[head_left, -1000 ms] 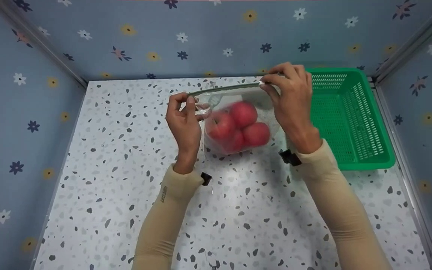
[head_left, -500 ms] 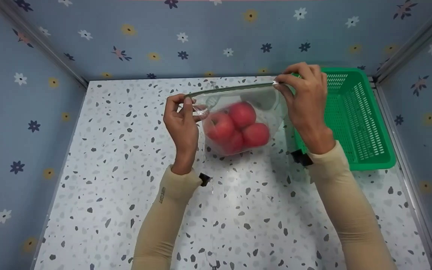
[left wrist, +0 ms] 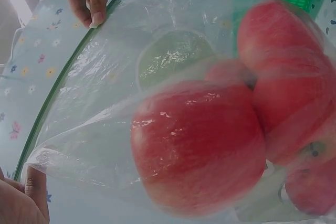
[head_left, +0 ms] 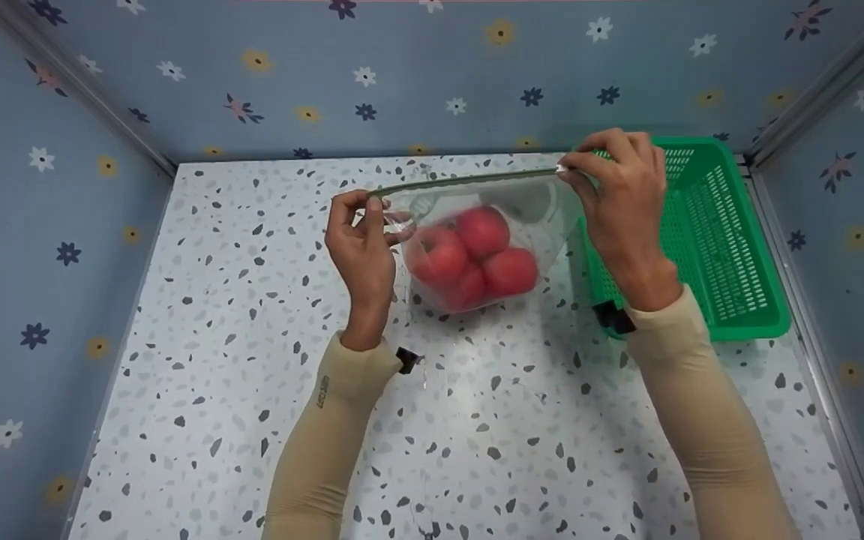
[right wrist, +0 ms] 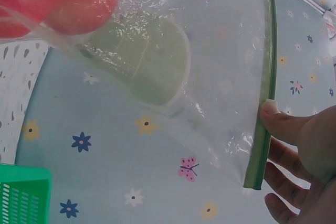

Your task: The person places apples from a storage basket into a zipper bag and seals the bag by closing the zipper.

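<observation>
A clear zip bag [head_left: 544,217] with a green closure strip [head_left: 469,179] hangs between the two hands, holding several red apples [head_left: 443,255]. My left hand [head_left: 363,240] pinches the left end of the strip between thumb and fingers. Near the strip's right end my right hand [head_left: 623,202] pinches it, and a small white bit shows at the fingertips. In the right wrist view the thumb of the right hand [right wrist: 310,150] presses on the green strip [right wrist: 266,77], close to its end. Large apples [left wrist: 199,145] fill the bag's lower part in the left wrist view.
A green plastic basket [head_left: 766,300] stands at the right, partly behind the right hand and forearm. Beneath everything lies a white speckled tabletop [head_left: 214,337]. Blue flowered walls [head_left: 417,67] enclose the back and both sides.
My right hand has slid to the right along the strip, toward its right end and over the basket's edge. The left hand has shifted slightly left, still pinching the bag's corner.
</observation>
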